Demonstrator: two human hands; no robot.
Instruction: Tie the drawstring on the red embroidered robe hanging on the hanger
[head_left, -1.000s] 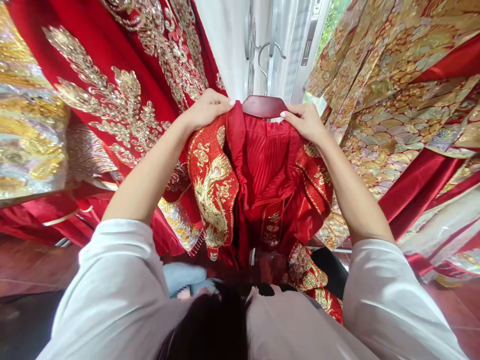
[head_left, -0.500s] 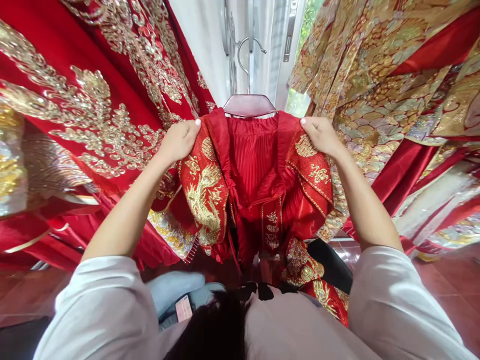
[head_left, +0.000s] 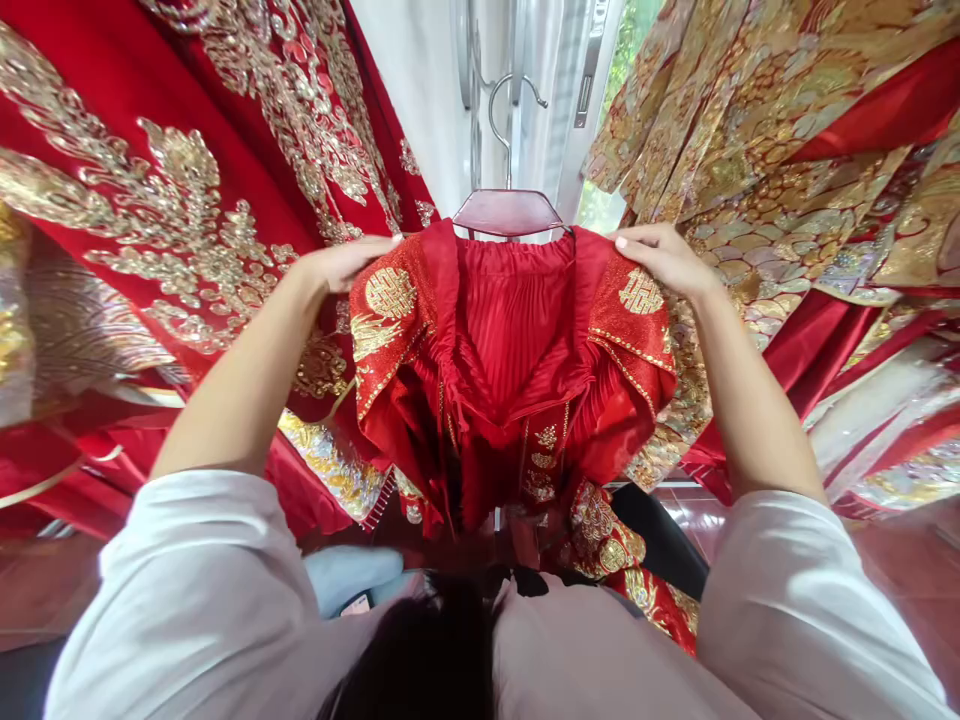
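A red jacket (head_left: 634, 375) with gold embroidery hangs in front of me on a hanger (head_left: 508, 212) with a metal hook. Inside its open neck shows a pleated red garment (head_left: 510, 300). My left hand (head_left: 346, 264) is at the jacket's left shoulder, its thumb along the top and the other fingers partly hidden by cloth. At the opposite shoulder, my right hand (head_left: 666, 258) holds the cloth edge between its thumb and fingers. Round gold medallions show on both shoulders, close to my hands.
A red gown (head_left: 247, 130) with gold sequins hangs close on the left. Gold patterned garments (head_left: 750, 150) crowd the right. Behind the hanger are a white curtain (head_left: 405, 60) and a door frame (head_left: 589, 95). Red embroidered cloth (head_left: 607, 530) lies low near my body.
The jacket's shoulder cloth has shifted up and outward, so the left medallion shows fully and the left gold bird is mostly folded from sight. My fingers are straighter; both hands have moved slightly outward.
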